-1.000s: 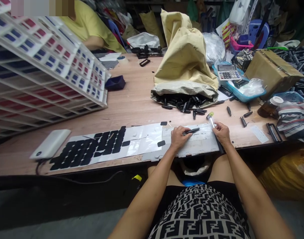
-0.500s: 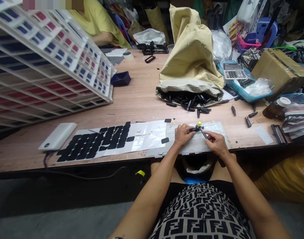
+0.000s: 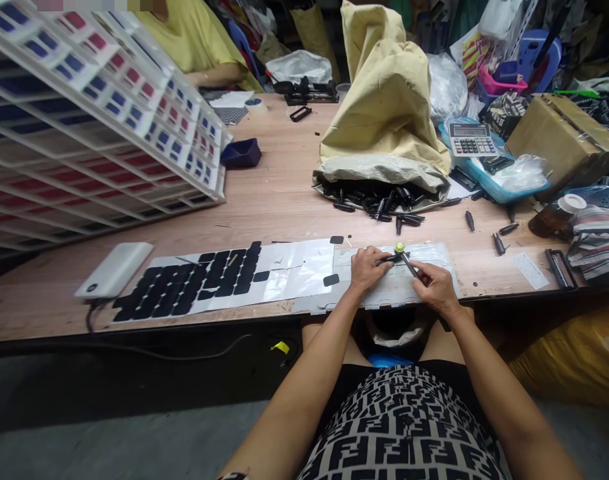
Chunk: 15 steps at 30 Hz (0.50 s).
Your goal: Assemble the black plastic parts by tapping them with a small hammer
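Note:
My left hand (image 3: 368,268) is closed, its fingertips pinching a small dark part (image 3: 386,259) against a grey board (image 3: 342,297) at the table's front edge. Wrapped around the dark handle of a small hammer (image 3: 408,265) is my right hand (image 3: 436,287). The hammer's yellow-green head is over the far end of the dark part; whether the two touch I cannot tell. Left of the board lies a white sheet (image 3: 294,267) bearing rows of black rounded stickers (image 3: 164,293).
Black parts spill from a beige sack (image 3: 384,113) in front of me. A white plastic crate (image 3: 99,120) leans at left, near a white power bank (image 3: 115,270). A calculator (image 3: 472,139), a cardboard box (image 3: 564,143) and a jar (image 3: 554,217) stand right. A person in yellow sits opposite.
Both hands stay at nearly the same spot, the hammer still over the dark part. The view has shifted slightly, and the other person's arm has moved a little.

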Available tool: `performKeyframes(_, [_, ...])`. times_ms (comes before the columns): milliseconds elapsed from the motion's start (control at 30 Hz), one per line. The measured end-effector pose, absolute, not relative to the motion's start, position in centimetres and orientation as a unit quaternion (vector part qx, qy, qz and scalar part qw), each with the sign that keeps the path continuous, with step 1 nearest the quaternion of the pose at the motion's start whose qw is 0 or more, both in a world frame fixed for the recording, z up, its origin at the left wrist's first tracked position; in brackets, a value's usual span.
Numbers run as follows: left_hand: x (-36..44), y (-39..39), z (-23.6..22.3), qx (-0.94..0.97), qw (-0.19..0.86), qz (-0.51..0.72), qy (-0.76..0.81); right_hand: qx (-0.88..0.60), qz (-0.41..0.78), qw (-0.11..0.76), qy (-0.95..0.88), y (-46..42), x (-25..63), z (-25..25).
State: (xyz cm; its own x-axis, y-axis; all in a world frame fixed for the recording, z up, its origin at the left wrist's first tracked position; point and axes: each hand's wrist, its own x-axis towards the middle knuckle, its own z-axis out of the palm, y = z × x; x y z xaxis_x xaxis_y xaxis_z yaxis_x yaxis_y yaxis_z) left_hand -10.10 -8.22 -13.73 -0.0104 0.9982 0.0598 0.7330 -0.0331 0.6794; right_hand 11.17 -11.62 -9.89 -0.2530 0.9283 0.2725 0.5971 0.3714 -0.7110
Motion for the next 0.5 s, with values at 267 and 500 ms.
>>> performKeyframes(267, [-10.1,-8.1,-14.1,0.664,0.234,0.277,0.654,-0.505,0.247,0.339,-0.754,-11.3,12.2,-10.4])
performKeyframes(500, [-10.2,-8.2,-14.2,0.664,0.235,0.282,0.651,-0.572,0.275,0.386,-0.669,-8.0,14.6,-10.5])
